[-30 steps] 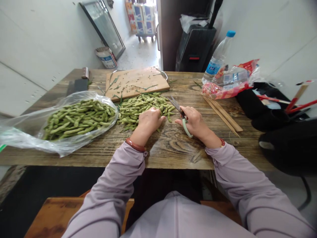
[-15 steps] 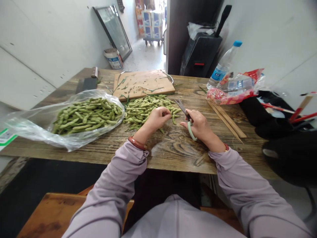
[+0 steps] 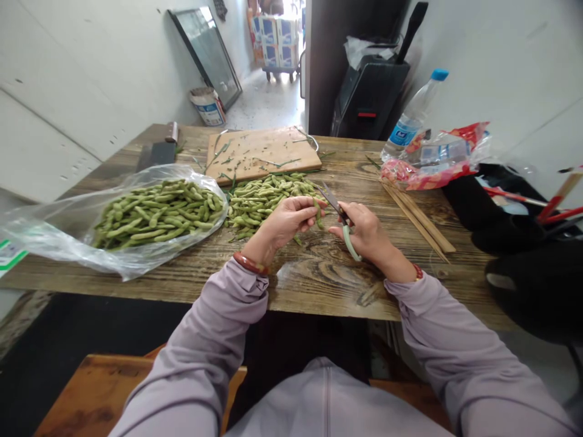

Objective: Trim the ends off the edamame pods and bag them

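Between the fingertips of my left hand [image 3: 289,223] is a green soybean pod [image 3: 317,213], held just in front of the loose pile of pods [image 3: 255,203] on the table. My right hand [image 3: 364,229] grips a pair of scissors [image 3: 350,241] with pale green handles. Their dark blades point up and left, close to the held pod and slightly parted. Left of the pile, a clear plastic bag [image 3: 68,233] lies on its side with its mouth open, full of more pods [image 3: 155,212].
Behind the pile lies a wooden cutting board [image 3: 268,145] with green scraps. To the right are chopsticks [image 3: 421,221], a water bottle [image 3: 407,124], a red and clear plastic wrapper [image 3: 437,167] and a black holder [image 3: 473,206]. A dark flat object [image 3: 157,156] rests at the back left.
My left hand has picked up a pod and moved slightly right with it, toward the scissors. My right hand has shifted very little and still holds the scissors.
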The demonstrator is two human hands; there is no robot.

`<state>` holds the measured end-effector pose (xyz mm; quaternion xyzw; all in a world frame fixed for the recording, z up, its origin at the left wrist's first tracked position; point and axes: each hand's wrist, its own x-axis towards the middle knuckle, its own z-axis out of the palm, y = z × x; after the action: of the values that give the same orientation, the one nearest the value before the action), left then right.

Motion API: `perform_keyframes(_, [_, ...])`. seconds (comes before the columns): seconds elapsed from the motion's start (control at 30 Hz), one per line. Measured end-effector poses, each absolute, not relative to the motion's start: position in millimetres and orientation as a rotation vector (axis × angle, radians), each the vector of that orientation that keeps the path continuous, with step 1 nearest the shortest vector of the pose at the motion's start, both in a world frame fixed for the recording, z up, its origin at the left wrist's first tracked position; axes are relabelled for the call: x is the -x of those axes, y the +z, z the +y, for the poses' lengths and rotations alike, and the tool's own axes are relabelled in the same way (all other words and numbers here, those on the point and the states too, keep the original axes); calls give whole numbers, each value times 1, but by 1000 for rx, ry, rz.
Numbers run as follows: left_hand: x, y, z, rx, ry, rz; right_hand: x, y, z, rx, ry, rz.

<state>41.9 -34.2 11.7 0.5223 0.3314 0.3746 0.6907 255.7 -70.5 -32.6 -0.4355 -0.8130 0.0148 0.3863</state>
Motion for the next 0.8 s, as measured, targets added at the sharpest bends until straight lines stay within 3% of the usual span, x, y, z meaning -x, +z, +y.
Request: perform_keyframes(0.8, [-51,10,-40,-1364,970,879,-254,-33,-70,954,125,-2124])
